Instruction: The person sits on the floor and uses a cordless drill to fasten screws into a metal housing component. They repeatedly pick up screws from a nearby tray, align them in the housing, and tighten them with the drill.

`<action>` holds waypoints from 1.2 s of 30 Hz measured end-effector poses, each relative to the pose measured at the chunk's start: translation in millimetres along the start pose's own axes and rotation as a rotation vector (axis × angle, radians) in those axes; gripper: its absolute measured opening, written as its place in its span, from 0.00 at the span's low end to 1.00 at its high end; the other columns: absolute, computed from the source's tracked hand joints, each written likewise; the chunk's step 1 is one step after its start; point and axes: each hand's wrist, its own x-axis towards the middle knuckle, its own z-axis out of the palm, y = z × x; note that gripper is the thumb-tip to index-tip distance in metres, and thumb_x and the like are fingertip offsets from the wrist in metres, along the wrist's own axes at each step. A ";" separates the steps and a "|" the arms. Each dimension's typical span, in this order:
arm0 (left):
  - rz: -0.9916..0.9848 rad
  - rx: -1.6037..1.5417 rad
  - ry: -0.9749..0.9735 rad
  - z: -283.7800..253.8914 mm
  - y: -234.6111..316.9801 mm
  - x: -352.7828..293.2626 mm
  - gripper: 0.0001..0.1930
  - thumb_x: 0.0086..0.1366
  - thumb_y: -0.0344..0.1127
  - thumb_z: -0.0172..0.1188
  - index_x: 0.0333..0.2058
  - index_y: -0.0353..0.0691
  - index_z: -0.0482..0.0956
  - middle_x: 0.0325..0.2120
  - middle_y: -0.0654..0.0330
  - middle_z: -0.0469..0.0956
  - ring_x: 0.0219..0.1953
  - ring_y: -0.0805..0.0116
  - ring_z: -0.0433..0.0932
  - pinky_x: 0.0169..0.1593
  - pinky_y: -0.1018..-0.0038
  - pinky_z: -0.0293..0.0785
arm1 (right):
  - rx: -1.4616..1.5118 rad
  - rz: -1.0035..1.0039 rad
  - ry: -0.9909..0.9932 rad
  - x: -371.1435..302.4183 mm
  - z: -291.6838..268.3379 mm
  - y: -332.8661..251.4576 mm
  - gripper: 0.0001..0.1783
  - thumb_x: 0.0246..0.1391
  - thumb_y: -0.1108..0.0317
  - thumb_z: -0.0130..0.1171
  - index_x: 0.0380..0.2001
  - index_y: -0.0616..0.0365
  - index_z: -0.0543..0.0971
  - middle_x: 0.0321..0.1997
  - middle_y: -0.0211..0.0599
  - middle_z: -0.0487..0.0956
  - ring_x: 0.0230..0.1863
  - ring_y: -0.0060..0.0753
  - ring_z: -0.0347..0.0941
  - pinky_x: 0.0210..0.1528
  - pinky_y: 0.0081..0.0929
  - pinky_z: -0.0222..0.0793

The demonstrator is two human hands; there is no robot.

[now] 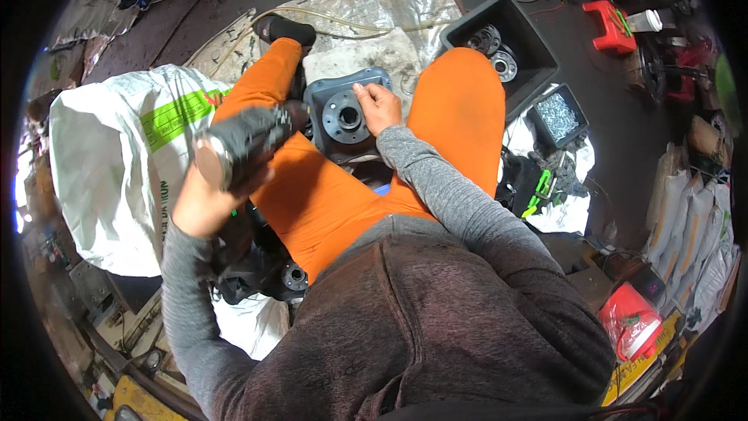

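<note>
In my left hand is a dark cordless drill driver, its nose pointing right toward the work between my legs. That side is slightly blurred by motion. Between my knees sits a grey metal housing with a square flange. A round metal hub flange with a dark centre bore and small holes around its rim lies on it. My right hand is at the hub's right edge, thumb and fingers pinched together. Whatever is between those fingertips, if anything, is too small to make out.
A dark bin at the upper right holds round metal hubs. Beside it stands a smaller box of screws or bolts. A white sack lies at my left. A red stool stands farther right. A hose crosses the ground sheet.
</note>
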 end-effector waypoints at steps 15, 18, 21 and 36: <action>0.032 0.027 0.056 52.3 -45.2 -49.0 0.23 0.53 0.34 0.69 0.47 0.34 0.75 0.45 0.52 0.77 0.48 0.58 0.76 0.54 0.67 0.69 | 0.069 -0.014 0.067 4.6 5.2 10.8 0.20 0.58 0.54 0.54 0.24 0.62 0.76 0.21 0.44 0.71 0.22 0.38 0.66 0.28 0.35 0.63; 0.194 0.147 0.091 54.5 -43.7 -52.7 0.25 0.50 0.32 0.68 0.48 0.35 0.74 0.50 0.49 0.74 0.54 0.54 0.72 0.59 0.65 0.64 | 0.547 0.422 0.077 9.5 -15.8 4.8 0.15 0.59 0.58 0.53 0.36 0.59 0.77 0.26 0.34 0.75 0.23 0.31 0.69 0.29 0.28 0.67; 0.270 0.180 0.117 55.6 -44.8 -59.0 0.26 0.49 0.34 0.69 0.49 0.36 0.74 0.55 0.48 0.70 0.56 0.53 0.70 0.60 0.64 0.64 | 1.025 0.705 -0.148 -12.4 -56.6 -4.9 0.21 0.59 0.71 0.48 0.56 0.60 0.67 0.40 0.33 0.75 0.36 0.28 0.74 0.38 0.25 0.74; 0.281 0.134 -0.004 79.9 -20.2 -59.4 0.32 0.48 0.37 0.72 0.52 0.33 0.71 0.56 0.48 0.67 0.56 0.54 0.70 0.59 0.65 0.65 | 1.601 0.793 -0.512 -78.2 -86.6 -35.4 0.20 0.59 0.81 0.47 0.55 0.59 0.67 0.56 0.41 0.71 0.62 0.40 0.66 0.61 0.42 0.67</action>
